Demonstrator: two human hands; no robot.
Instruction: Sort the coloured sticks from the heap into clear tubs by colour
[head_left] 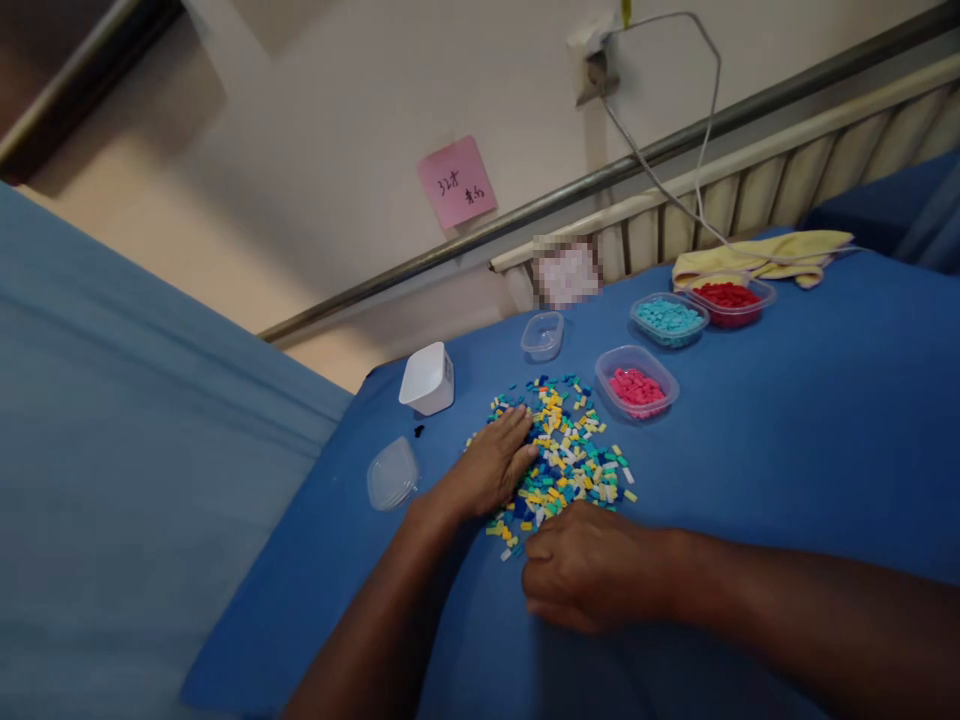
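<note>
A spread of small mixed tiles (570,455), yellow, white, green, teal and dark blue, lies on the blue sheet (810,430). My left hand (495,465) rests flat on the left side of this spread, its fingers stretched out. At the near edge of the tiles, my right hand (574,565) is closed with its fingers curled under; whatever they may hold is hidden. Just beyond the spread stands a clear tub of pink tiles (636,388). Farther back are a tub of light blue tiles (669,318) and a tub of red tiles (726,298).
An unfilled clear tub (543,338) and a white container (428,380) stand toward the wall. Clear lids (393,475) lie at left, near a small black object (419,431). A yellow cloth (757,255) and a white cable (709,225) are by the rail.
</note>
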